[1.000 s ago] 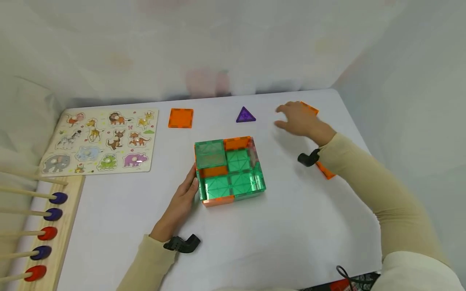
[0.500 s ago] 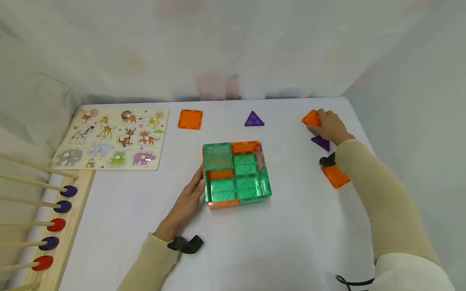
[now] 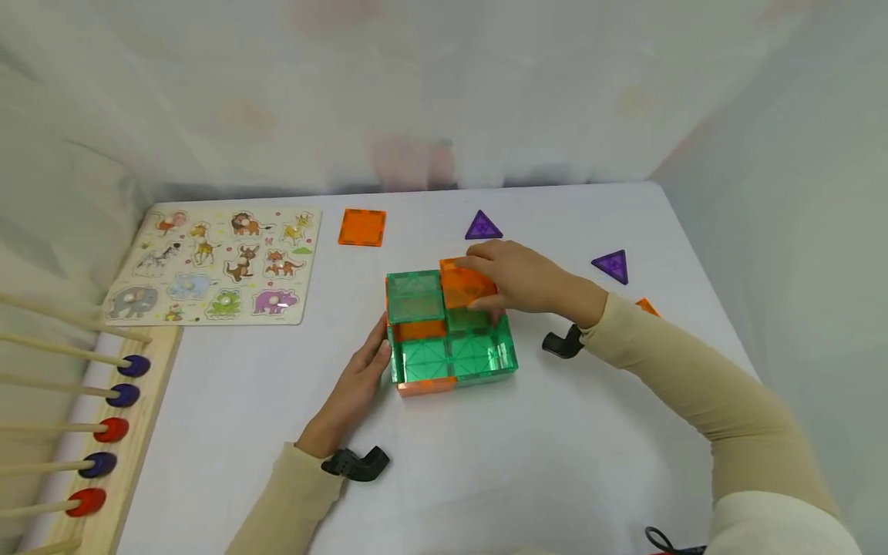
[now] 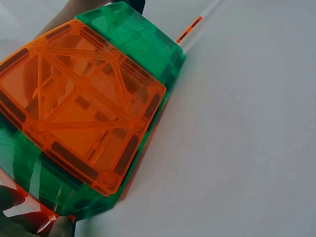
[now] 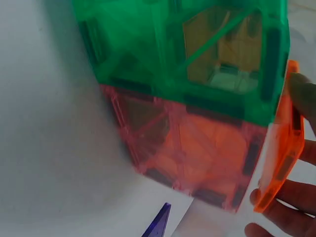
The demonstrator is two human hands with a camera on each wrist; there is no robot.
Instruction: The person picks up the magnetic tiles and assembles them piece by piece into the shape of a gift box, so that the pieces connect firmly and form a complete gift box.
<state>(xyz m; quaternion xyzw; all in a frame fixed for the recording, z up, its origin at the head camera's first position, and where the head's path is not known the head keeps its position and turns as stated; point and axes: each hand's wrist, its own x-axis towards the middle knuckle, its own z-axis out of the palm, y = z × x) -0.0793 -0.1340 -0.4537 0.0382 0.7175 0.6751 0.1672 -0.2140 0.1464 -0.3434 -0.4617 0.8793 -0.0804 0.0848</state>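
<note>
A box of green, orange and pink see-through magnetic tiles (image 3: 479, 353) stands mid-table, with green floor squares and a green square tile (image 3: 415, 299) covering its back left corner. My right hand (image 3: 530, 281) pinches an orange square magnetic tile (image 3: 461, 285) over the back right corner, beside the green cover. In the right wrist view this orange tile (image 5: 281, 158) stands tilted at the wall's upper edge, between thumb and fingers. My left hand (image 3: 350, 385) rests against the box's left wall, fingers extended along it. The left wrist view shows its fingertips (image 4: 61, 228) at that wall.
A purple triangle tile (image 3: 483, 226) and an orange square tile (image 3: 362, 227) lie behind the box. To the right are another purple triangle (image 3: 613, 267) and an orange tile (image 3: 648, 307), partly behind the sleeve. An animal puzzle board (image 3: 215, 266) and wooden bead frame (image 3: 149, 385) stand left.
My right hand has reached to the back right, taken hold of the orange square magnetic tile there, and carried it left over the box. My left hand has stayed at the box's left wall.
</note>
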